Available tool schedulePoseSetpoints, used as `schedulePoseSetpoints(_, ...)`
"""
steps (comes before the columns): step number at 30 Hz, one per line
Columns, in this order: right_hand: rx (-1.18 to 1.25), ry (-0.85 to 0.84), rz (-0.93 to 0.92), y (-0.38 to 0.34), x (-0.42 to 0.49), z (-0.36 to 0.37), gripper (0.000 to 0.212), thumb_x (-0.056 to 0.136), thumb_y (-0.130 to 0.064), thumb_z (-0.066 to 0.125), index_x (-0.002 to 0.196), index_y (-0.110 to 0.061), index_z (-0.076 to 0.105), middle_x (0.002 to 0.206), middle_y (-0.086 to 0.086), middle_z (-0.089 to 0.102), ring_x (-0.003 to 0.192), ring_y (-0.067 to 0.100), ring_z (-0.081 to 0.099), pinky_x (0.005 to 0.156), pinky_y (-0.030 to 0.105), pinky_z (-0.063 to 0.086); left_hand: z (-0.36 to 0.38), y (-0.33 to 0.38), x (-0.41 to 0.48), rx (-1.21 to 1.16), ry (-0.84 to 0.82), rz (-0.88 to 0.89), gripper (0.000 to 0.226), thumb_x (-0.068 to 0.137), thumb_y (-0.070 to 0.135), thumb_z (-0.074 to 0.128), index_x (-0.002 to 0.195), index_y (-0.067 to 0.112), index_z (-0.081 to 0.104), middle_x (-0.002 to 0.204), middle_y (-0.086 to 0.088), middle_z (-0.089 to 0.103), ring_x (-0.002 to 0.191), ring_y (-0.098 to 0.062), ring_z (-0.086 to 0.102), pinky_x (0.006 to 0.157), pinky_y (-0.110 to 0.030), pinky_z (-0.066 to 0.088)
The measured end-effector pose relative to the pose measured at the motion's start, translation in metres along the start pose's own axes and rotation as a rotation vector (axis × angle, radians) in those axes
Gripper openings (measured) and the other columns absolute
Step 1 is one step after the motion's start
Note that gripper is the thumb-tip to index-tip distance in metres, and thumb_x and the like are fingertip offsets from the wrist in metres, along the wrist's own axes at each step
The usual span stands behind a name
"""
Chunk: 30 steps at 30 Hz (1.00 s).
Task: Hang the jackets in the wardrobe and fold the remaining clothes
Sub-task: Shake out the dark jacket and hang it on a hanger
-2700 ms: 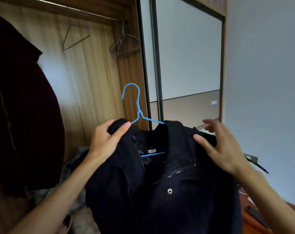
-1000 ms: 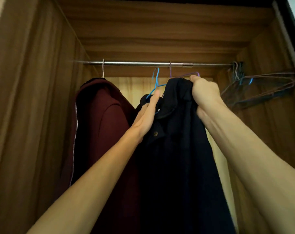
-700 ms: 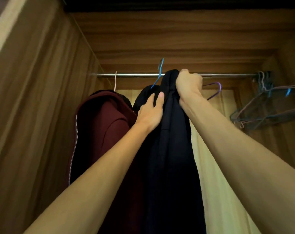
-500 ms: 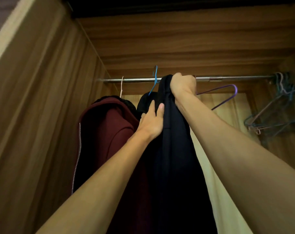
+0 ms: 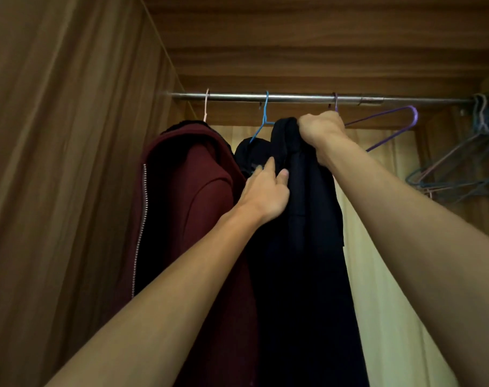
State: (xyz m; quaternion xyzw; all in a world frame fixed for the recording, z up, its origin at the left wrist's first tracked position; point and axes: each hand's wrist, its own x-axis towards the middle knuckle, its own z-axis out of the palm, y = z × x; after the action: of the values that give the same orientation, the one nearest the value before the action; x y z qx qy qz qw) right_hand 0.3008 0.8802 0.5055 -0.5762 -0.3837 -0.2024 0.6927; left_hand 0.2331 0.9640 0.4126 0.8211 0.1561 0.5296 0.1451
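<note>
There is only one view, from the camera on the person's head. It stands below the metal rail (image 5: 279, 97) of the wardrobe and looks up and forward at it, into the wardrobe. The rail crosses the upper part of the view, near the camera. Below the rail, both forearms reach up from the lower edge. Left of the rail is the wooden side wall (image 5: 70, 163).
</note>
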Motion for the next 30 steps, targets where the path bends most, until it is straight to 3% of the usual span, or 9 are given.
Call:
schedulePoseSetpoints(5,-0.151,0.033,-0.06,0.006,-0.023,-0.015,0.046,0.094,-0.04,0.05,0.123,-0.007,0.063,0.126,0.011,0.064,0.117,0.032,0.059,0.096,0.034,0.048,-0.016,0.01,-0.023,0.053,0.037,0.073,0.051,0.106,0.024,0.037,0.155,0.012,0.029,0.158,-0.012,0.035,0.147,-0.028,0.03,0.117,-0.033,0.024)
schedulePoseSetpoints(8,-0.264,0.04,-0.111,0.018,-0.052,-0.035,0.043,0.096,-0.045,0.049,0.113,-0.008,0.066,0.114,0.009,0.066,0.106,0.029,0.059,0.078,0.028,0.039,-0.024,0.016,-0.041,0.031,0.072,0.102,0.044,0.103,0.022,0.043,0.147,0.017,0.041,0.147,-0.011,0.047,0.135,-0.029,0.044,0.108,-0.036,0.035)
schedulePoseSetpoints(11,-0.356,0.029,-0.147,0.031,-0.092,-0.062,0.042,0.1,-0.047,0.045,0.099,-0.009,0.064,0.091,0.003,0.064,0.088,0.024,0.057,0.065,0.032,0.034,-0.025,0.022,-0.068,-0.021,0.1,0.181,0.04,0.097,0.016,0.047,0.136,0.02,0.05,0.135,-0.009,0.053,0.122,-0.026,0.055,0.103,-0.039,0.044)
schedulePoseSetpoints(13,-0.453,0.035,-0.161,0.041,-0.122,-0.084,0.033,0.101,-0.039,0.045,0.097,-0.011,0.064,0.087,0.001,0.063,0.086,0.021,0.055,0.067,0.029,0.032,-0.022,0.023,-0.091,-0.085,0.087,0.252,0.035,0.094,0.013,0.049,0.127,0.021,0.056,0.125,-0.006,0.055,0.112,-0.023,0.058,0.1,-0.04,0.047)
schedulePoseSetpoints(16,-0.598,0.015,-0.11,0.057,-0.168,-0.119,0.018,0.095,-0.014,0.051,0.104,-0.014,0.067,0.102,0.002,0.068,0.092,0.015,0.057,0.073,0.013,0.035,-0.015,0.025,-0.128,-0.133,-0.008,0.324,0.027,0.093,0.011,0.052,0.112,0.024,0.064,0.114,0.0,0.056,0.099,-0.017,0.061,0.091,-0.039,0.051)
schedulePoseSetpoints(19,-0.747,-0.032,-0.038,0.059,-0.219,-0.157,0.03,0.09,-0.004,0.052,0.114,-0.012,0.069,0.114,0.005,0.07,0.106,0.019,0.063,0.089,0.022,0.046,-0.006,0.032,-0.164,-0.145,-0.16,0.341,0.02,0.093,0.014,0.054,0.101,0.026,0.068,0.106,0.003,0.06,0.091,-0.016,0.062,0.084,-0.037,0.053)
schedulePoseSetpoints(24,-1.056,-0.126,0.117,0.04,-0.29,-0.224,0.033,0.083,-0.006,0.049,0.107,-0.01,0.071,0.108,0.007,0.071,0.103,0.027,0.064,0.089,0.033,0.053,0.006,0.06,-0.221,-0.138,-0.435,0.322,0.017,0.093,0.018,0.055,0.093,0.025,0.071,0.098,0.005,0.07,0.087,-0.016,0.066,0.08,-0.039,0.057)
schedulePoseSetpoints(27,-1.171,-0.131,0.247,0.026,-0.326,-0.269,0.033,0.087,-0.008,0.052,0.115,-0.014,0.069,0.117,0.006,0.069,0.112,0.025,0.061,0.092,0.027,0.048,0.016,0.088,-0.252,-0.18,-0.565,0.325,0.017,0.095,0.02,0.055,0.093,0.026,0.071,0.095,0.007,0.068,0.091,-0.017,0.065,0.084,-0.041,0.057)
schedulePoseSetpoints(30,-1.278,-0.131,0.336,0.01,-0.364,-0.314,0.036,0.09,-0.01,0.055,0.125,-0.011,0.065,0.125,0.007,0.065,0.117,0.026,0.059,0.098,0.03,0.047,0.032,0.12,-0.283,-0.226,-0.641,0.375,0.017,0.095,0.022,0.056,0.088,0.028,0.07,0.092,0.009,0.069,0.088,-0.013,0.065,0.078,-0.036,0.056)
